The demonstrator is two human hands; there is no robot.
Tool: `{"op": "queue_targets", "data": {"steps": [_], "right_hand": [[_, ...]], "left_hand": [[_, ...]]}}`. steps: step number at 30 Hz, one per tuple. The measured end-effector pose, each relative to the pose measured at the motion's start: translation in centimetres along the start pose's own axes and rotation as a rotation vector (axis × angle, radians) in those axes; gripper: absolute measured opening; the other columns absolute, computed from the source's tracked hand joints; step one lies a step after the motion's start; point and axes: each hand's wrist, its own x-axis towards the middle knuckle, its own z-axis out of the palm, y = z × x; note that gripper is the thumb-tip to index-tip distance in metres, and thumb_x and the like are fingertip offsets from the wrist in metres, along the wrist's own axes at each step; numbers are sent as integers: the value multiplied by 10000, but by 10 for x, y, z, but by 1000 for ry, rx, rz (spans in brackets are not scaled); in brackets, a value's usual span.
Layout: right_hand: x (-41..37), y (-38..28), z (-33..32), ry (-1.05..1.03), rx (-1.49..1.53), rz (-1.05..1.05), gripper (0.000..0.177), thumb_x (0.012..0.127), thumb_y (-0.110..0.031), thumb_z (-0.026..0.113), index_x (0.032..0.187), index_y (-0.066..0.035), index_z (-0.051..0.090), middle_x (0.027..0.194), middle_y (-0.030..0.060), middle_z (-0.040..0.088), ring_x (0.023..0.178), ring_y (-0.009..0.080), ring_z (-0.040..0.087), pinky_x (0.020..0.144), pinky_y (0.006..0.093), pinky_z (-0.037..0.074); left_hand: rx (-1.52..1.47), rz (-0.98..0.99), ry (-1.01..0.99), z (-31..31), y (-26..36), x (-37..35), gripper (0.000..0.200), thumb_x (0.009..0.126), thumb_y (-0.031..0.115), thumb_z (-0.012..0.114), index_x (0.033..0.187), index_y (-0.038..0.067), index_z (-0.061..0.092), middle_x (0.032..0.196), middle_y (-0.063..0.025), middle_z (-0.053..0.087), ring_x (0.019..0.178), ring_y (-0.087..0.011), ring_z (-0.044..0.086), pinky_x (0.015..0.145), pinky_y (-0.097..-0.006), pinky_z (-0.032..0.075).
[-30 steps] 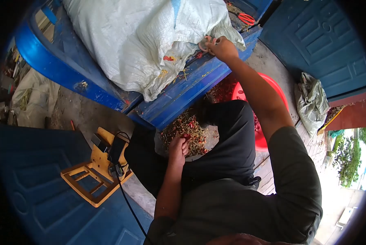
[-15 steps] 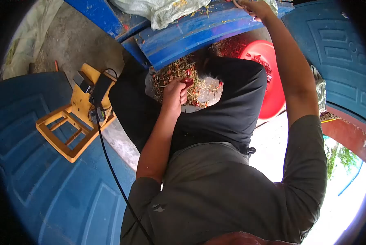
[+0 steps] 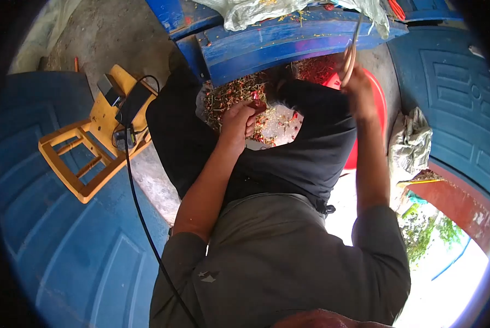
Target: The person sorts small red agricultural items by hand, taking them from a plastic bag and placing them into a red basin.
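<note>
My left hand (image 3: 237,124) is closed around a dark red dried chili (image 3: 258,106), held above a heap of stems and chili bits (image 3: 231,98) between my legs. My right hand (image 3: 361,95), blurred by motion, holds a pair of scissors (image 3: 349,61) with pale looped handles. Their thin blades point up toward the blue bench. Beneath my right hand and forearm, a red plastic basin (image 3: 379,90) is partly covered.
A blue wooden bench (image 3: 277,46) with a white woven sack (image 3: 250,12) stands ahead. To my left, a yellow wooden chair (image 3: 86,158) carries black devices and a cable (image 3: 141,229). A crumpled sack (image 3: 411,142) lies on the right by a blue door (image 3: 452,82).
My right hand has come back from the bench top toward my knee, bringing the scissors with it. My left hand stays nearly in place with the chili. The view has shifted slightly.
</note>
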Motion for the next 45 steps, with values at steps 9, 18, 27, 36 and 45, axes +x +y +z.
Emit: {"op": "queue_targets", "data": {"steps": [9,18,27,36,45], "right_hand": [[-101,8,39,-315,-435,169,389,830,-187,807,1130,-26,620,778,13,588,702,79,558,620,269,458],[-87,-8,39,-711,-891,217,490,817,-390,801,1139,-65,624,937,84,666,864,223,627,776,361,483],[-70,-8,38,-894,-637,306,497,818,-423,805,1144,-93,627,977,100,692,923,227,659,803,378,489],[-68,-33,51,-898,-860,262,537,798,-447,813,1165,-102,627,929,95,682,870,228,658,782,378,489],[-62,-27,52,-802,-886,211,448,787,-469,809,1027,-114,680,810,97,672,723,235,629,687,383,466]], "left_hand": [[33,-16,-12,6,0,-1,170,928,121,527,1080,59,571,649,58,444,506,-49,387,446,-234,302],[7,-6,8,6,3,-4,163,927,112,527,1067,52,586,640,62,434,499,-39,374,429,-220,293],[-4,6,-7,3,9,-8,168,924,115,522,1043,37,613,640,66,439,491,-27,361,421,-205,276],[23,-10,1,8,12,-10,205,913,118,521,1054,24,636,637,72,439,492,-17,351,421,-196,267],[-5,-9,-10,9,10,-11,183,905,130,543,1024,32,641,634,70,452,484,-9,341,422,-190,252]]}}
